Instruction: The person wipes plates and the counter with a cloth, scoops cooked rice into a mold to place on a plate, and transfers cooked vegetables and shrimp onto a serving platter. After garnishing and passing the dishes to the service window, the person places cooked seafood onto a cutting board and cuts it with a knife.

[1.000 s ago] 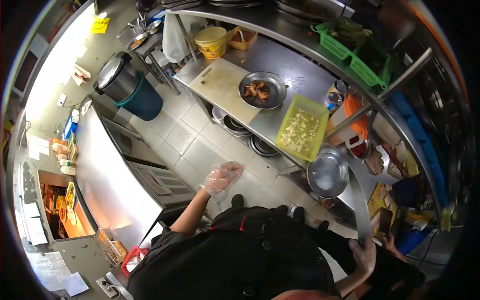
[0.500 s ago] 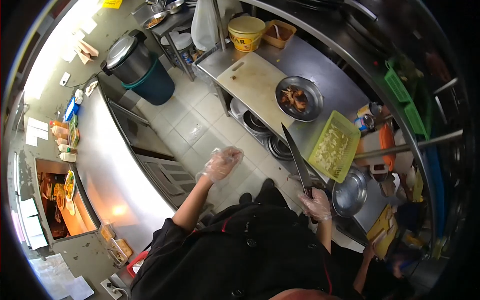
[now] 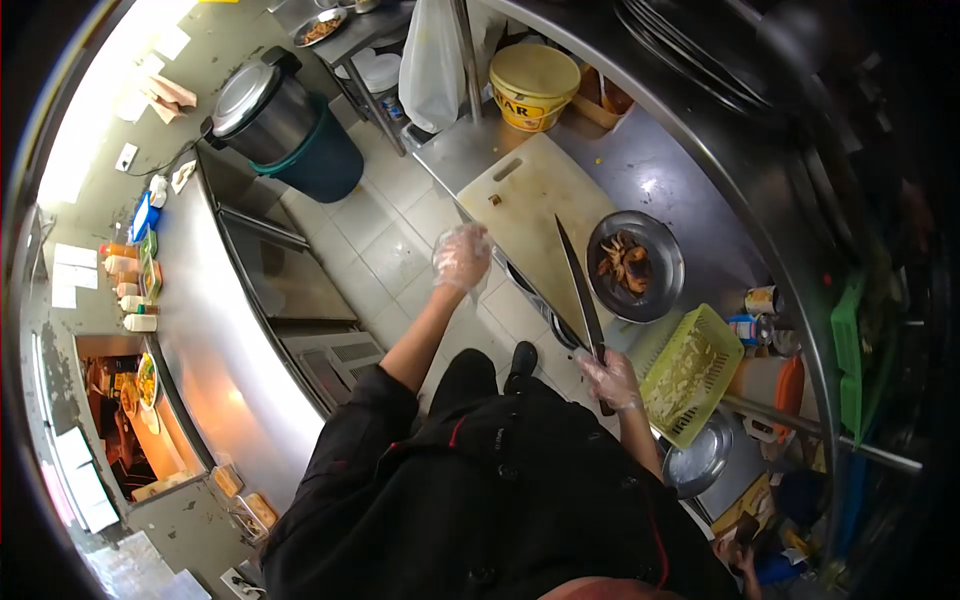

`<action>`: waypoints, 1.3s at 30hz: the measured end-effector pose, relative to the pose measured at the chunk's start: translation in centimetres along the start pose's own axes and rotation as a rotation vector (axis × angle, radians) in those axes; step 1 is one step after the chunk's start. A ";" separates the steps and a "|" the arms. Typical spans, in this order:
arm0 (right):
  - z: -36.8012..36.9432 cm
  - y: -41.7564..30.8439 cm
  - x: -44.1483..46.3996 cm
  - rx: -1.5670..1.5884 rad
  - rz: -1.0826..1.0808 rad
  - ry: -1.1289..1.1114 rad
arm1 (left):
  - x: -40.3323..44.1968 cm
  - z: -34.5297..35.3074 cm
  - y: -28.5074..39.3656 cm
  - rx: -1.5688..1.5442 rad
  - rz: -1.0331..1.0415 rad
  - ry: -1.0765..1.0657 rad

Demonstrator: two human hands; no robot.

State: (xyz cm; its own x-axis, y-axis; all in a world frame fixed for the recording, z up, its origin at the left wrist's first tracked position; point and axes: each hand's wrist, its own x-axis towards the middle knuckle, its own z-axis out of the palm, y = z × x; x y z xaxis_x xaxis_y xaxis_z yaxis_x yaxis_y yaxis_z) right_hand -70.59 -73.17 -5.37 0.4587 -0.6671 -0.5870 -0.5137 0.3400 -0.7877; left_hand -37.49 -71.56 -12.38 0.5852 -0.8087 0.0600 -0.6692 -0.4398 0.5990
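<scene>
My right hand [image 3: 610, 380], in a clear plastic glove, grips the handle of a long kitchen knife [image 3: 581, 280]. The blade points away from me, over the near edge of a white cutting board [image 3: 540, 200]. My left hand [image 3: 463, 257], also gloved, is raised by the board's left edge with its fingers curled in; no object shows in it. Right of the board stands a round metal bowl [image 3: 668, 298] with browned pieces of cooked meat [image 3: 627, 264] in it. Nearer to me is a yellow-green basket [image 3: 737, 350] of pale chopped pieces.
A yellow lidded bucket [image 3: 535, 85] stands at the board's far end. Another metal bowl [image 3: 700, 458] is below the basket, near a person's hand [image 3: 738, 552]. A steel counter [image 3: 235, 330] runs along my left. A large pot [image 3: 250, 105] sits on a teal bin [image 3: 320, 160].
My body and view have shifted toward the board. My left hand has come up beside the board's edge. The knife, still in my right hand, now reaches over the board.
</scene>
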 end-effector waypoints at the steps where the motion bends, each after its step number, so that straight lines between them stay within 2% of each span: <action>1: 0.5 -0.4 1.2 0.018 -0.001 0.017 | 1.8 0.1 -0.3 0.001 0.077 0.044; 5: 3.4 -2.8 4.8 0.004 -0.052 0.073 | 7.1 0.5 -0.4 0.115 0.383 0.194; 7: 4.9 -2.5 6.7 0.028 -0.010 0.130 | 9.7 1.0 -0.6 0.306 0.435 -0.063; 10: 7.2 -4.1 7.6 0.034 -0.003 0.219 | 13.3 3.8 -5.4 0.219 0.665 -0.295; 14: 11.3 -7.9 7.2 0.051 0.047 0.368 | 17.2 -1.7 -8.8 0.186 0.489 -0.343; 17: 14.4 -9.1 7.4 0.215 0.051 0.429 | 22.2 -4.9 -14.3 0.118 0.105 -0.162; 19: 15.8 -10.8 7.5 0.152 0.129 0.450 | 28.3 -5.4 -19.7 0.188 0.294 -0.228; 21: 17.6 -12.9 8.0 0.077 0.176 0.508 | 34.4 -7.0 -18.7 0.088 -0.040 -0.491; 24: 19.1 -13.4 8.7 0.133 0.070 0.504 | 38.1 -9.7 -16.6 0.196 0.094 -0.348; 27: 20.0 -15.4 9.3 0.099 0.080 0.516 | 40.2 -12.8 -16.0 0.351 0.128 -0.236; 28: 20.3 -14.7 9.8 0.151 0.082 0.522 | 41.1 -15.0 -15.5 0.352 0.104 -0.278; 31: 20.4 -14.4 11.8 -0.051 -0.036 0.591 | 45.6 -17.9 -18.9 0.494 0.129 -0.156; 32: 20.5 -15.9 12.1 0.021 0.035 0.613 | 46.8 -19.7 -20.1 0.567 0.212 -0.079; 33: 20.2 -14.8 12.7 -0.013 0.033 0.636 | 48.5 -23.3 -19.3 0.565 0.130 -0.172; 34: 20.6 -16.6 13.0 -0.011 0.023 0.688 | 51.2 -24.1 -22.5 0.536 0.176 -0.023; 35: 21.0 -18.6 13.4 -0.010 0.013 0.739 | 53.9 -26.0 -23.8 0.564 0.041 -0.065; 36: 21.3 -19.3 14.4 -0.016 0.024 0.773 | 57.4 -27.7 -26.2 0.663 0.109 0.004; 37: 21.6 -18.9 15.1 -0.017 0.038 0.806 | 60.4 -29.5 -28.6 0.704 0.225 0.134; 38: 20.6 -12.3 17.1 -0.219 0.023 0.877 | 64.5 -31.2 -30.1 0.702 0.211 0.142; 39: 22.2 -18.8 17.1 -0.098 0.175 0.860 | 66.5 -33.7 -28.4 0.671 0.134 0.164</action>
State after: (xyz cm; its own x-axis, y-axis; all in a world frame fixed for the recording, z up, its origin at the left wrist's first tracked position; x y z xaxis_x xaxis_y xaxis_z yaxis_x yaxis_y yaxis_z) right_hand -37.00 -76.21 -4.74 -0.3170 -0.8919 -0.3225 -0.6037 0.4520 -0.6566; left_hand 35.84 -99.69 1.48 0.5044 -0.8265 0.2499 -0.8473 -0.5295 -0.0413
